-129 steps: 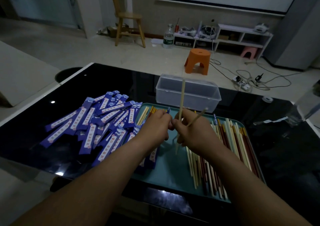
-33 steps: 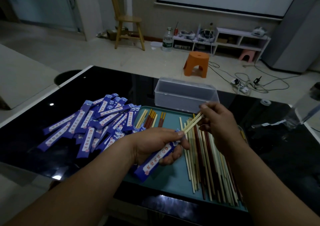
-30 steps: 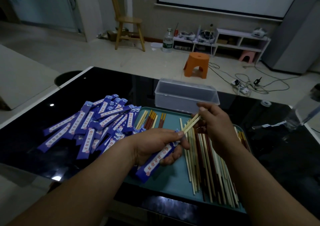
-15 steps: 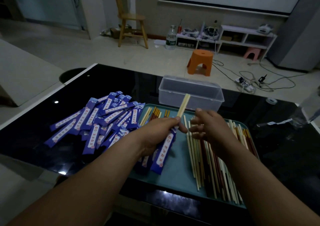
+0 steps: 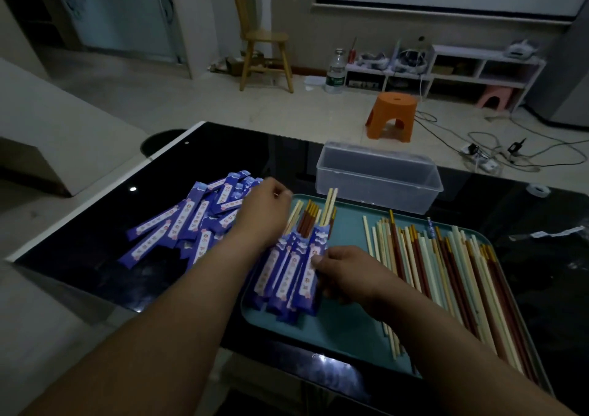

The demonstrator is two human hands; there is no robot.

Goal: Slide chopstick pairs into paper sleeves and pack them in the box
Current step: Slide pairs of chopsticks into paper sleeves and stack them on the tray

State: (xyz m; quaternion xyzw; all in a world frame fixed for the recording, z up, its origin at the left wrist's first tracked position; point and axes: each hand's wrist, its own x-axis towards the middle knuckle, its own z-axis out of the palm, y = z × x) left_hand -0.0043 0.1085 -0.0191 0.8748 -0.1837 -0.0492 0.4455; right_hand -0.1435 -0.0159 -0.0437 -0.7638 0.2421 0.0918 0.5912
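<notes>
A sleeved pair (image 5: 318, 240) of pale chopsticks lies at the right end of a row of finished pairs (image 5: 280, 272) on the left part of a teal tray (image 5: 344, 326), bare tips pointing to 12 o'clock. The right hand (image 5: 344, 272) pinches it, thumb on the blue paper. At 10 o'clock the left hand (image 5: 264, 211) hovers, fingers curled, over a heap of empty sleeves (image 5: 191, 221) off the tray's left rim; whether it grips one cannot be told. A bare teal strip separates the row from loose chopsticks (image 5: 446, 272) at 3 o'clock. The clear box (image 5: 376, 173) stands open just past the far rim, at 12 o'clock. The tray's near rim sits close to the near edge of the black table (image 5: 223, 157). An orange stool (image 5: 392, 112) stands beyond the table.
</notes>
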